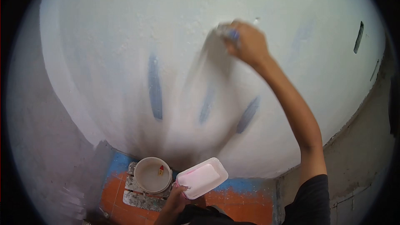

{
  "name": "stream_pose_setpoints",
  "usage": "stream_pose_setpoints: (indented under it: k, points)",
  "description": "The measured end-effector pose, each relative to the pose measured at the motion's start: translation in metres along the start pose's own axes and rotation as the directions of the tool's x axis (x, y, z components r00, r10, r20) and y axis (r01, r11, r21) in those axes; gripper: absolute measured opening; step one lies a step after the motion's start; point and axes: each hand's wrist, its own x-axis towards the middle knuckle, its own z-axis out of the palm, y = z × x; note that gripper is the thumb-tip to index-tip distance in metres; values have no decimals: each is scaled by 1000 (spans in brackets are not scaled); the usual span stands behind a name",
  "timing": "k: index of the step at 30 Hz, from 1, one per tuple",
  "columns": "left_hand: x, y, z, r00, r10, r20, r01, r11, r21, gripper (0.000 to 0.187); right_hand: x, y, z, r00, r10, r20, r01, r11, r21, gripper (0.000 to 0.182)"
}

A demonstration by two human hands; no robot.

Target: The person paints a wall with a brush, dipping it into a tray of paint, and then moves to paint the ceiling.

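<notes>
My right hand [249,43] is raised against the pale wall [125,29], closed around a hand tool [227,32] with a grey edge and a blue part. Motion blurs the tool, so its exact kind cannot be made out; its head is at or close to the wall. Lower down, my left hand [178,195] grips the near end of a white and pink plastic paint tray [219,168]. Whitish paint [200,178] covers much of the tray's inside. The tray is tilted and held in front of my body, just right of a bucket.
A white bucket [136,170] with a small red and yellow mark inside stands on a paint-splattered slatted stool [143,200]. Below is orange and blue tiled floor [246,200]. Blue-grey streaks [155,87] mark the wall, and dark slots [358,37] cut into it at right.
</notes>
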Motion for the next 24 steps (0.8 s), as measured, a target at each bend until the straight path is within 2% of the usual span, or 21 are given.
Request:
stream_pose_setpoints:
  k: [1, 4, 5, 6, 7, 8, 13, 16, 17, 19, 21, 24]
  points:
    - [-5, 3, 3, 1000, -2, 1, 2, 1000, -9, 73, 15, 3, -9, 994, 16, -104, -19, 999, -32, 31]
    - [-16, 8, 11, 998, 9, -63, -10, 1000, -2, 70, 24, -13, -15, 971, 30, -236, -66, 988, -142, 31]
    - [-17, 6, 7, 996, 20, -82, -21, 1000, -12, 69, 11, -19, 3, 955, -51, -293, -2, 984, -177, 31]
    - [-17, 0, 2, 994, 32, -100, -34, 999, -22, 68, -7, -31, 21, 977, -59, -205, 4, 967, -255, 30]
    - [-18, -3, -2, 992, 42, -121, -46, 998, -32, 67, -30, -43, 45, 979, -146, -144, 88, 933, -348, 29]
    - [-21, -3, -2, 991, 55, -118, -61, 997, -43, 67, -54, -59, 70, 959, -221, -179, 142, 917, -372, 29]
    - [-32, -9, 2, 986, 99, -134, -110, 991, -82, 64, -142, -128, 115, 956, -217, 200, 229, 973, -38, 24]
    - [-40, -8, 13, 984, 93, -150, -107, 990, -88, 64, -161, -135, 116, 946, -59, 319, -39, 955, 293, 26]
    - [-42, -8, 16, 982, 93, -162, -109, 990, -94, 64, -169, -136, 112, 971, 42, 236, -131, 919, 372, 26]
    - [-47, -7, 27, 971, 151, -188, -169, 982, -84, 63, -184, -137, 91, 956, 273, 113, -289, 794, 535, 26]
    - [-47, -13, 26, 963, 211, -169, -223, 973, -57, 62, -204, -143, 62, 828, 505, 243, -488, 436, 756, 25]
    - [-54, -6, 52, 951, 235, -201, -249, 967, -48, 64, -222, -161, -16, 652, 608, 452, -605, 60, 794, 22]
